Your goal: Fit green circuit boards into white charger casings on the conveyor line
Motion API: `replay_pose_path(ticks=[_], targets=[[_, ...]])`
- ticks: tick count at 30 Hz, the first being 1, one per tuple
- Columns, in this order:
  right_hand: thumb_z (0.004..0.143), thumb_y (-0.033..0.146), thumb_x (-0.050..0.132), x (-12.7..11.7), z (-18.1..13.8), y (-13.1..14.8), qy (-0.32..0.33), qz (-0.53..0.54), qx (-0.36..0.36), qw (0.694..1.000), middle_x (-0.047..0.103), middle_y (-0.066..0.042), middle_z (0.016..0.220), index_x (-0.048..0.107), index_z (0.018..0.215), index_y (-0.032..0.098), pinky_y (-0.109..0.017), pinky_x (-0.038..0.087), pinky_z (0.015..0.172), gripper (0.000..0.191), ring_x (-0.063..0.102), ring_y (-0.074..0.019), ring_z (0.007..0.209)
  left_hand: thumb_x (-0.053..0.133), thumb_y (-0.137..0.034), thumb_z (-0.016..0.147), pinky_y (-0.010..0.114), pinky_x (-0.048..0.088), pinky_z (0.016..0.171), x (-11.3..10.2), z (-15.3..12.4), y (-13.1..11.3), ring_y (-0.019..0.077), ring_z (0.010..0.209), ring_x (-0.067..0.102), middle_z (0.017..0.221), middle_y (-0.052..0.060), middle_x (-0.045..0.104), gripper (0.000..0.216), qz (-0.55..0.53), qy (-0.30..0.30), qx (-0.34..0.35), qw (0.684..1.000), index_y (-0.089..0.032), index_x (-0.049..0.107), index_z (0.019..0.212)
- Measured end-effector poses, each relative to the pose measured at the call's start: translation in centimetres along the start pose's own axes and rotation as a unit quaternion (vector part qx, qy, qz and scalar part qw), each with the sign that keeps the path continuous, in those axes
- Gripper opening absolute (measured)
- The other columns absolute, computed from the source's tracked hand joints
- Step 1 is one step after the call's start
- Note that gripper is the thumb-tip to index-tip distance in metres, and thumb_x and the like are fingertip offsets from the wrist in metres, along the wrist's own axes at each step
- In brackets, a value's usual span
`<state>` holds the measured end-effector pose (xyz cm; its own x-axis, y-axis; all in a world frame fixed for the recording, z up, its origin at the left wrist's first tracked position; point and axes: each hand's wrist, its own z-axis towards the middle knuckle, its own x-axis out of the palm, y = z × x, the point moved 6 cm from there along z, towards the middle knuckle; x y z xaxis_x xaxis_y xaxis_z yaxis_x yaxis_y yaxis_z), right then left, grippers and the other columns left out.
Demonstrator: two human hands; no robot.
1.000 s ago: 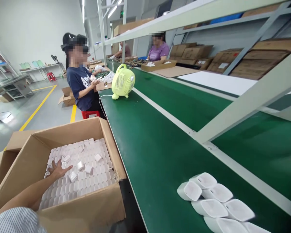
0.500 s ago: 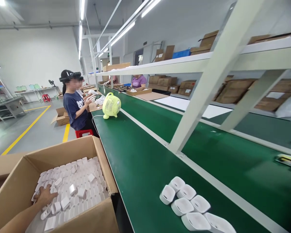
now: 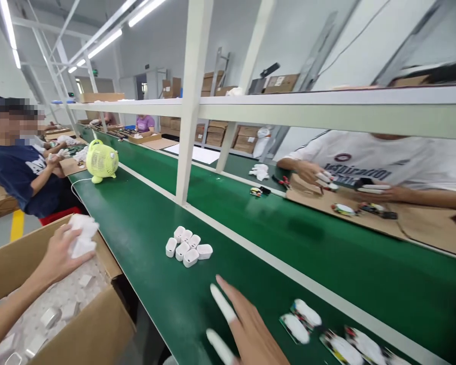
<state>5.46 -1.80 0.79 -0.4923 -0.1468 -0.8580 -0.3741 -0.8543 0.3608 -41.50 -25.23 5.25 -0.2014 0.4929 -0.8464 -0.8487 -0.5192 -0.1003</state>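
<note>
My left hand is lifted over the open cardboard box at the lower left, closed around a handful of white plastic shells. More white shells lie in the box below it. My right hand rests flat near the front edge of the green belt, fingers spread, with white finger cots on two fingertips and nothing in it. A cluster of several white shells sits on the belt ahead of that hand.
Small printed parts lie on the belt at lower right. A yellow desk fan stands farther up the belt. One person in a dark shirt works at left; another in a white shirt works across the belt behind a white frame post.
The view swung right along the belt. My left hand came up out of the box with a handful of white shells, and my right hand came into view on the belt.
</note>
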Motion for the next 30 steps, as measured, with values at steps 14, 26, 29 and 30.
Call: replay_pose_path(ticks=[14, 26, 29, 30], targets=[[0.084, 0.031, 0.086, 3.2, 9.8, -5.3, 0.080, 0.117, 0.127, 0.982, 0.023, -0.026, 0.170, 0.003, 0.170, 0.017, -0.050, 0.037, 0.126, 0.121, 0.030, -0.0348, 0.159, 0.088, -0.046, 0.060, 0.067, 0.034, 0.117, 11.7, 10.2, -30.4, 0.0483, 0.146, 0.039, 0.148, 0.016, 0.054, 0.086, -0.062, 0.332, 0.271, 0.901, -0.028, 0.059, 0.139], [0.106, 0.031, 0.055, -13.0, -1.3, -11.2, -0.063, -0.013, 0.170, 0.983, 0.046, -0.018, 0.158, 0.044, 0.156, 0.016, -0.049, 0.042, 0.122, 0.053, 0.045, -0.0306, 0.148, 0.072, -0.049, 0.095, 0.060, 0.043, 0.119, 4.2, 7.4, -32.0, 0.0401, 0.150, 0.040, 0.166, 0.008, 0.041, 0.055, -0.211, 0.191, 0.361, 0.888, -0.036, 0.058, 0.147], [0.107, 0.024, 0.053, -15.1, -5.3, -11.3, -0.065, -0.061, 0.190, 0.978, 0.066, -0.013, 0.128, 0.062, 0.138, 0.015, -0.043, 0.054, 0.105, 0.033, 0.063, -0.0273, 0.121, 0.065, -0.046, 0.102, 0.059, 0.045, 0.117, 2.8, 4.4, -35.2, 0.0378, 0.147, 0.045, 0.160, 0.008, 0.049, 0.039, -0.247, 0.137, 0.441, 0.852, -0.035, 0.064, 0.140], [0.107, 0.022, 0.054, -14.7, -6.0, -11.0, -0.043, -0.075, 0.180, 0.980, 0.068, -0.012, 0.121, 0.066, 0.131, 0.016, -0.041, 0.055, 0.100, 0.028, 0.065, -0.0262, 0.114, 0.065, -0.045, 0.102, 0.060, 0.046, 0.115, 3.0, 3.4, -36.5, 0.0389, 0.147, 0.044, 0.159, 0.009, 0.050, 0.036, -0.247, 0.128, 0.459, 0.844, -0.033, 0.066, 0.136]])
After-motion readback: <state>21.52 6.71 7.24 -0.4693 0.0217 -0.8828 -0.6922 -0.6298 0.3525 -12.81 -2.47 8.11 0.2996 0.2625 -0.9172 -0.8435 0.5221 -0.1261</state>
